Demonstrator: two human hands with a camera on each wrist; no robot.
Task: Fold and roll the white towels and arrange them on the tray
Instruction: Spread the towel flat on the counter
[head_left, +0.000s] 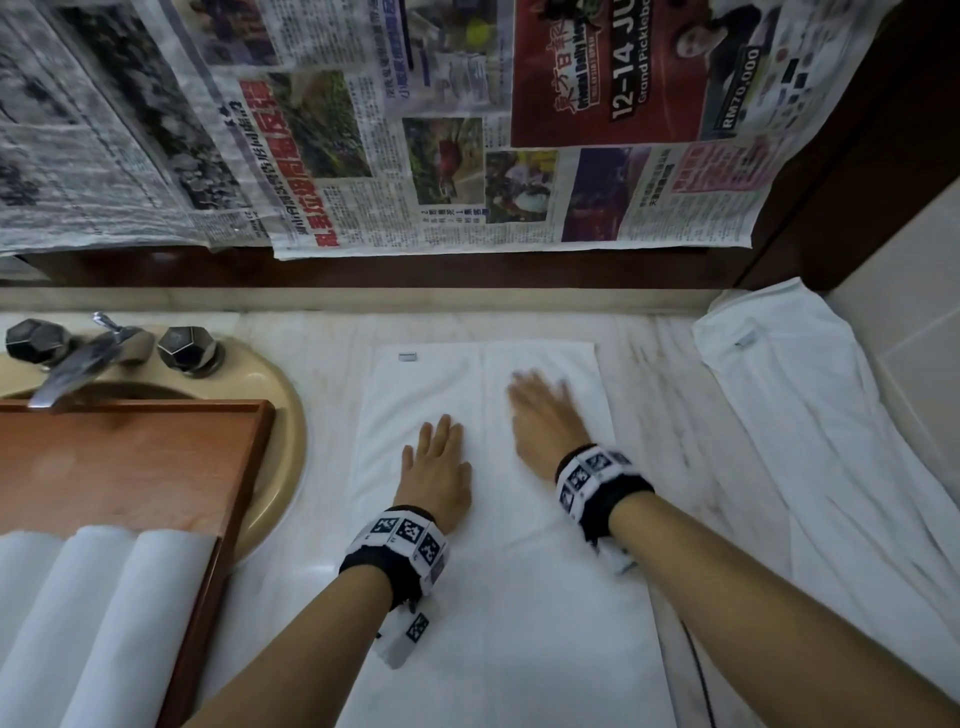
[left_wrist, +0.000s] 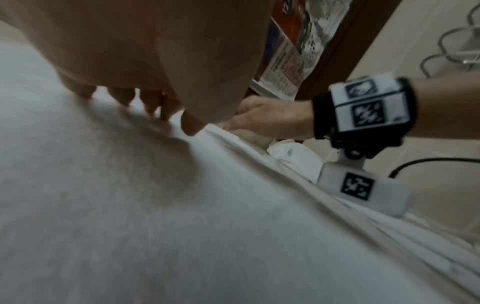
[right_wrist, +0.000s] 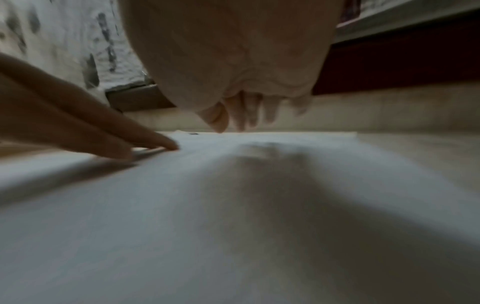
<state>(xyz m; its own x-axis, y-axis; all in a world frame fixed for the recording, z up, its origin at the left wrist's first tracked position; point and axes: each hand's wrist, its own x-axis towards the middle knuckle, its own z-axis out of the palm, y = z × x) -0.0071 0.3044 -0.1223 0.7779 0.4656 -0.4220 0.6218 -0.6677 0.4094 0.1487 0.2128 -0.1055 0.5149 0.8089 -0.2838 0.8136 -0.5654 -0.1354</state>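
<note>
Both my palms, left hand (head_left: 438, 470) and right hand (head_left: 542, 415), lie flat on the soft, light towel (head_left: 498, 597); I'd pinch its 6 o'clock edge to roll.

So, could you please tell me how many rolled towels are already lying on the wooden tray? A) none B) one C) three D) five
C: in the head view three rolled towels lie side by side at the near end of the wooden tray, while both hands press flat on the towel on the counter.
</note>
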